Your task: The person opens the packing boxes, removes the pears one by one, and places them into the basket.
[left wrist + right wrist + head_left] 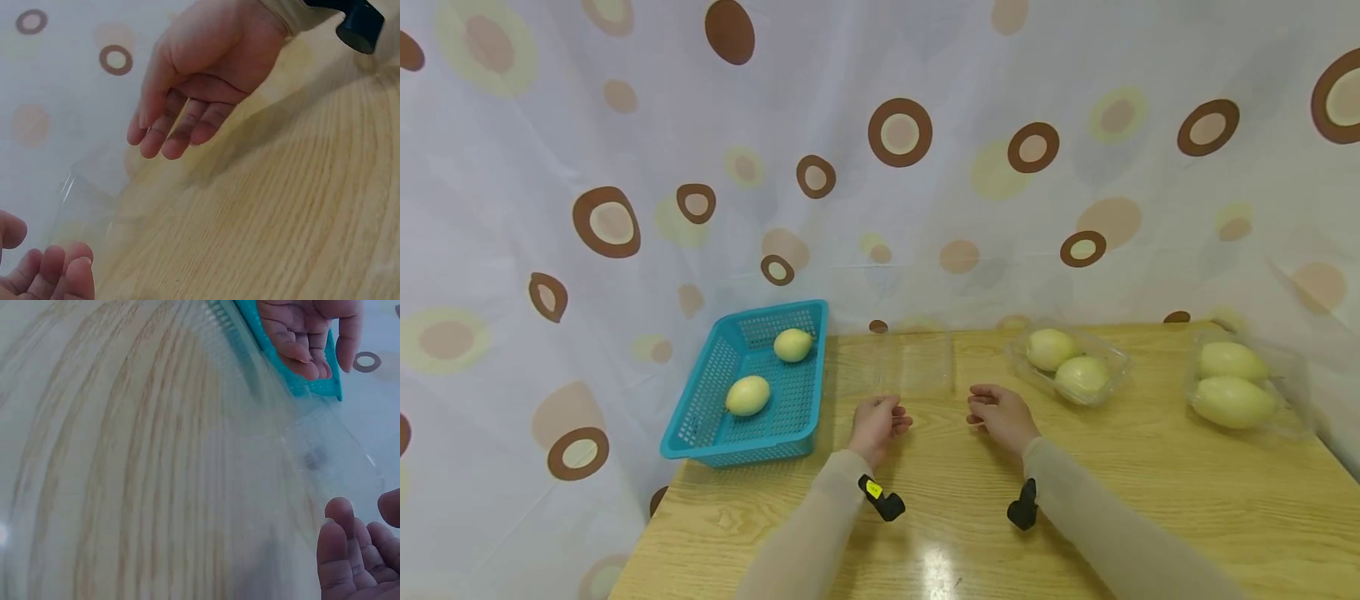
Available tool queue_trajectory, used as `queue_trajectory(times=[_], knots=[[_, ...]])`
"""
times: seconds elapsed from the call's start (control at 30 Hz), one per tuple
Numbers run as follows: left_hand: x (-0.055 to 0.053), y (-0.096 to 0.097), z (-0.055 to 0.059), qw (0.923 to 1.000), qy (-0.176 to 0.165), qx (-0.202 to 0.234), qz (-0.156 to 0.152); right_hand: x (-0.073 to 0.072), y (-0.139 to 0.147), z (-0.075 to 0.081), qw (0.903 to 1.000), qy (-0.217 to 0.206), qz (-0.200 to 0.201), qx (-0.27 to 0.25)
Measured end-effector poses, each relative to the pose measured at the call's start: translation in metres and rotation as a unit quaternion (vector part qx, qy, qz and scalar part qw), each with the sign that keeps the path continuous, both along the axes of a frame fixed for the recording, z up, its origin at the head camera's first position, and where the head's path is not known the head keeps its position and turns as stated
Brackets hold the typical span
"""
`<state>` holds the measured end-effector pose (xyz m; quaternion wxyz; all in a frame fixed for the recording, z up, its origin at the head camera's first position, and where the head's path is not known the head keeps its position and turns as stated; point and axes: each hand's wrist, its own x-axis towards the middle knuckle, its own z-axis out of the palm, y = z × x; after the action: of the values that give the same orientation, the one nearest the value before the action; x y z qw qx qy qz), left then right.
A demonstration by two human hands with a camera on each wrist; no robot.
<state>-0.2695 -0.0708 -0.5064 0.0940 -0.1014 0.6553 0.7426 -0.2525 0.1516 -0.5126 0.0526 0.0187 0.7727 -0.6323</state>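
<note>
My left hand (877,427) hovers over the table's middle with loosely bent fingers and nothing in them. Facing it, my right hand (1002,415) is likewise bare, its fingers relaxed and pointing inward. Just beyond both hands stands a clear plastic container (917,362), see-through and hard to make out, with its lid side to the left. In the right wrist view, part of this clear container (331,447) shows between the two hands. Left of my left hand, a blue plastic basket (808,433) holds two pale yellow, melon-like fruits, one near the front (748,396) and one further back (793,345).
To the right, a clear container (1120,360) holds two pale yellow fruits (1082,377). Another clear container (1303,400) with two more fruits (1234,402) sits near the table's right edge. A dotted curtain (955,200) hangs behind the wooden table (955,483).
</note>
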Motion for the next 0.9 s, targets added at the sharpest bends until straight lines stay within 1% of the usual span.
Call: queue_trajectory(times=[0.1,0.17,0.23,0.33,0.4,0.5,0.57,0.63,0.67,0.73,0.8,0.9], knots=[[0.007,0.008,0.006,0.9978,0.034,-0.045,-0.035,0.008,0.014,0.005,0.9999,0.007,0.007,-0.009],[0.009,0.014,0.010,0.9946,0.052,-0.069,-0.057,0.013,0.024,0.009,0.9998,0.012,0.013,-0.010],[0.012,0.020,0.014,0.9897,0.074,-0.091,-0.081,0.017,0.035,0.013,0.9995,0.023,0.018,-0.008],[0.016,0.029,0.021,0.9791,0.105,-0.126,-0.120,0.025,0.049,0.019,0.9988,0.041,0.026,0.000],[0.017,0.034,0.025,0.9692,0.131,-0.149,-0.146,0.029,0.059,0.023,0.9984,0.052,0.024,0.005],[0.018,0.041,0.031,0.9474,0.173,-0.200,-0.180,0.038,0.071,0.028,0.9976,0.065,0.014,0.014],[0.017,0.047,0.035,0.9302,0.201,-0.236,-0.196,0.043,0.080,0.031,0.9964,0.080,0.004,0.028],[0.016,0.052,0.039,0.9110,0.228,-0.272,-0.210,0.048,0.088,0.034,0.9943,0.097,-0.009,0.044],[0.016,0.056,0.041,0.9037,0.237,-0.282,-0.218,0.050,0.093,0.034,0.9927,0.106,-0.016,0.055],[0.015,0.062,0.043,0.8862,0.260,-0.307,-0.230,0.053,0.101,0.036,0.9875,0.126,-0.034,0.088],[0.015,0.068,0.046,0.8686,0.279,-0.332,-0.241,0.056,0.111,0.037,0.9803,0.145,-0.053,0.124],[0.015,0.077,0.049,0.8428,0.298,-0.372,-0.250,0.059,0.125,0.038,0.9651,0.172,-0.076,0.182]])
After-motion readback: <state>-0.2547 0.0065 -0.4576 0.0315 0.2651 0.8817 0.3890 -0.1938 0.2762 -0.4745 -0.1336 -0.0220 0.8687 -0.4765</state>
